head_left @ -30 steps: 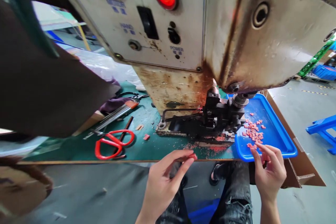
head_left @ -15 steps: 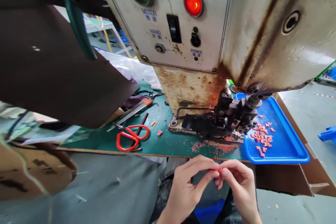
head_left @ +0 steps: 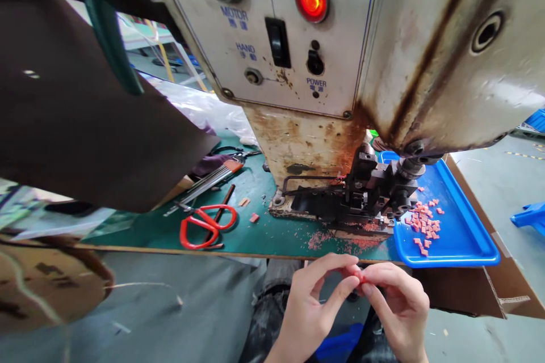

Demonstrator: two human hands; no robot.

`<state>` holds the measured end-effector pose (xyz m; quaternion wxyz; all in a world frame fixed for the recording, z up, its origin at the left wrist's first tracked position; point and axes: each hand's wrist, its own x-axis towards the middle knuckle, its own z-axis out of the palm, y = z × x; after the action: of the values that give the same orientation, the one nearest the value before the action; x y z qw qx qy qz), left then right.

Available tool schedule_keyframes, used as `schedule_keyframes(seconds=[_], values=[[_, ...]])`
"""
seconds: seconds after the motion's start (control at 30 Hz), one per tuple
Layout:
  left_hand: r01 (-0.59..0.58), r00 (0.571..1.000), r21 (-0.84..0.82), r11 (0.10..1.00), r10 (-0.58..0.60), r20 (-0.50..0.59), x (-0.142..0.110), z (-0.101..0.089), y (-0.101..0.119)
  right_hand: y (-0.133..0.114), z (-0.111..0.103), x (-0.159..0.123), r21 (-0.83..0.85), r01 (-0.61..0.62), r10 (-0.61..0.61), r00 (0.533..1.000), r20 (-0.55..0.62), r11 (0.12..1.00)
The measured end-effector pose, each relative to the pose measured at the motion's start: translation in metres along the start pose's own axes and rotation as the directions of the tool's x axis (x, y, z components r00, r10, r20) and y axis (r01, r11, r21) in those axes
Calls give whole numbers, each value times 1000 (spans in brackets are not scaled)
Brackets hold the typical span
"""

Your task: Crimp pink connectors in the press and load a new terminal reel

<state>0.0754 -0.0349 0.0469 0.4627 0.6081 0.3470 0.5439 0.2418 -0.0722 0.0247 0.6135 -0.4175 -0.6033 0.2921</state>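
Note:
My left hand [head_left: 314, 300] and my right hand [head_left: 398, 302] meet in front of the bench edge, above my lap. Between their fingertips is a small red-pink piece [head_left: 360, 276], mostly covered by the fingers. Both hands pinch it with thumb and forefinger. Just beyond them stands the machine's black metal tooling [head_left: 368, 193], with pink crumbs [head_left: 361, 245] scattered at its base. Right of the tooling, a blue tray [head_left: 466, 238] holds a heap of small pink pieces [head_left: 426, 221].
Red-handled scissors [head_left: 200, 227] and metal rods [head_left: 208, 178] lie on the green bench [head_left: 140, 232] at left. A dark sheet [head_left: 93, 119] hangs over that side. The machine's control panel [head_left: 272, 68] looms above; cardboard [head_left: 464, 289] stands under the tray.
The hands have shifted slightly to the right and down in view, still pinching the small piece. The camera view has turned a little; the tray and tools look unmoved.

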Motion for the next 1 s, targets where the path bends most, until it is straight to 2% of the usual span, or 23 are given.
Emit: schedule_keyframes(seconds=[0.13,0.27,0.47,0.6,0.73,0.8,1.0], values=[[36,999,3,999,-36,-17,1,3,-4,0,1,5,-51,-3,1,999,-33,999],[51,999,52,997,-50,-23,4,2,-6,-2,6,14,-107,71,-80,994,-81,992],[44,998,80,996,-40,-50,8,4,-8,-3,6,23,-177,100,-114,991,-71,979],[-35,997,120,992,43,-63,12,5,-10,0,-1,29,-164,58,-72,994,-77,985],[-151,986,261,954,163,-24,15,1,-19,6,-11,44,-207,-43,-4,975,-222,977],[-195,978,337,921,207,2,16,-3,-26,9,-14,54,-249,-73,6,966,-259,966],[-254,965,416,873,255,55,15,-9,-47,13,-14,72,-400,-115,14,969,-247,909]])
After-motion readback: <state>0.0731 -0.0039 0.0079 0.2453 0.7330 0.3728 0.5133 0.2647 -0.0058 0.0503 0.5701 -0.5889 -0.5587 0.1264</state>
